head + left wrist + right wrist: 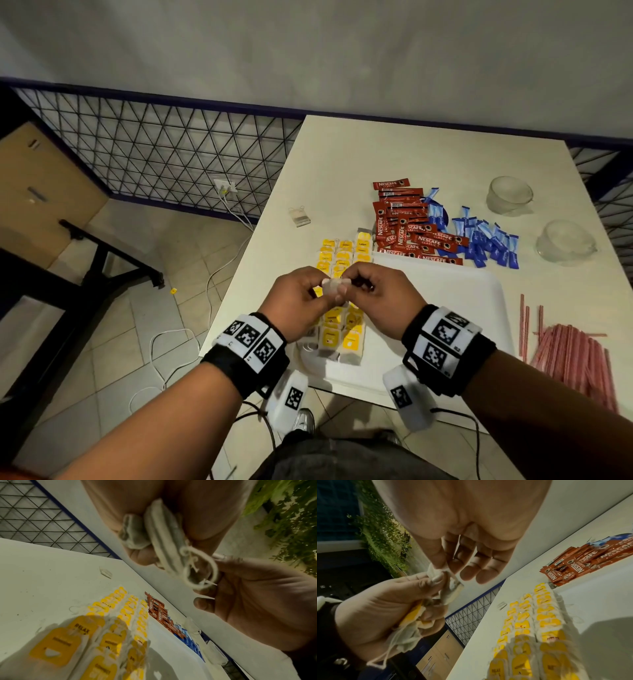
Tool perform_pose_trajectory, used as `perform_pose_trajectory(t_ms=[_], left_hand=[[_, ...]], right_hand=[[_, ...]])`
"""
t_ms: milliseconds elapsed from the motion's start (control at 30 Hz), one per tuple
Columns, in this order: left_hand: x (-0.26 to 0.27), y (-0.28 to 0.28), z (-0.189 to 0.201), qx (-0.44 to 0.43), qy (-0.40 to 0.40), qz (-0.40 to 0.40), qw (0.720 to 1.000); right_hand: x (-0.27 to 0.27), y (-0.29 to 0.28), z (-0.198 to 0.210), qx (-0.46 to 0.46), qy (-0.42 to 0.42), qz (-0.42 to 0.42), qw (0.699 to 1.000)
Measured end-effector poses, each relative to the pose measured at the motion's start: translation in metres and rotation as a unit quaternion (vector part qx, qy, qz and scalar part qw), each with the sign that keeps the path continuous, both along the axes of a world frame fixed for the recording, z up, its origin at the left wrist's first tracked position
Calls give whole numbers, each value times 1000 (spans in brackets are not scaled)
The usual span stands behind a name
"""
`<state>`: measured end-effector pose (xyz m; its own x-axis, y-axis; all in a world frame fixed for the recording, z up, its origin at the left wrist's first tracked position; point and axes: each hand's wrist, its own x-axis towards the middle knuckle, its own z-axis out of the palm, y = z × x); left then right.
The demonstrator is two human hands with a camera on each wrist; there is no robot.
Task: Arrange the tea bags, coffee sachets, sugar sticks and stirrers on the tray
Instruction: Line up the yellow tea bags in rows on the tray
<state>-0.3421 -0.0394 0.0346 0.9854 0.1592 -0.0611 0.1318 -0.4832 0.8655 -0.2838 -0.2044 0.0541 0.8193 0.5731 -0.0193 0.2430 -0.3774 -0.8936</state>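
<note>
Gripping a small bunch of tea bags (412,627), the left hand (294,301) is meeting the right hand (380,301), which is pinching one pale, crumpled paper tea bag (334,287) between them above the bench (342,154). Below, three columns of yellow-tagged tea bags (342,257) are running from the bench onto the white tray (445,287). Red coffee sachets (411,226), blue sugar sticks (486,243), two clear glass cups (510,195) and pink striped stirrers (575,356) are lying further right.
</note>
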Motion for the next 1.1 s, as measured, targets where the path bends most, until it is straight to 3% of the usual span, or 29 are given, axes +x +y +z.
perform_pose_trajectory(t_ms=[133, 267, 367, 433, 533, 633, 700, 833, 967, 1100], left_hand=[[0, 1, -3, 24, 18, 10, 1000], [-8, -5, 1, 73, -43, 68, 994], [-15, -8, -3, 117, -60, 29, 991], [-15, -6, -4, 125, -67, 49, 989], [-14, 3, -4, 8, 5, 80, 997], [-19, 12, -3, -157, 86, 82, 980], [-22, 18, -7, -176, 118, 80, 974], [-31, 31, -25, -4, 175, 10, 985], [-41, 39, -52, 115, 263, -32, 957], [-40, 35, -65, 168, 295, -50, 939]], right_hand=[[0, 3, 0, -4, 1, -30, 1000], [-3, 8, -6, -18, 18, -111, 994], [-9, 17, -5, -16, 41, -90, 995], [-12, 21, -1, -10, 45, -59, 997], [-10, 22, 0, -6, 35, -57, 998], [-6, 23, -5, -17, 49, -42, 998], [-7, 25, -11, -46, 52, -4, 998], [-14, 23, -31, -115, 61, 20, 991], [-17, 6, -52, -226, 65, 53, 971], [-20, -4, -63, -291, 37, 100, 951]])
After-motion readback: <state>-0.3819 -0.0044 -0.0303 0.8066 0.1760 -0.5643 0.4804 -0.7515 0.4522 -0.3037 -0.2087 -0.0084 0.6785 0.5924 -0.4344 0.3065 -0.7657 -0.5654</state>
